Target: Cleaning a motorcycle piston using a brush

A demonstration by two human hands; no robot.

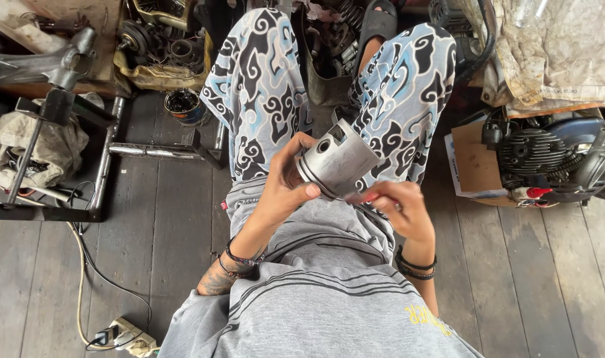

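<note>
A grey metal piston (339, 158) with a round pin hole in its side is held over my lap. My left hand (286, 185) grips it from the left, thumb along its ringed lower edge. My right hand (395, 205) sits just right of and below the piston, fingers pinched on a small thin red-tipped object that touches the piston's ring end. Both wrists wear dark bracelets. My legs in blue, black and white patterned trousers (256, 86) stretch out ahead.
A dark engine (548, 156) on cardboard lies at right. A metal stand frame (104, 166) and rags are at left, a small tin of dark grease (183, 105) beyond. A cable runs to a power strip (127, 335) on the wooden floor.
</note>
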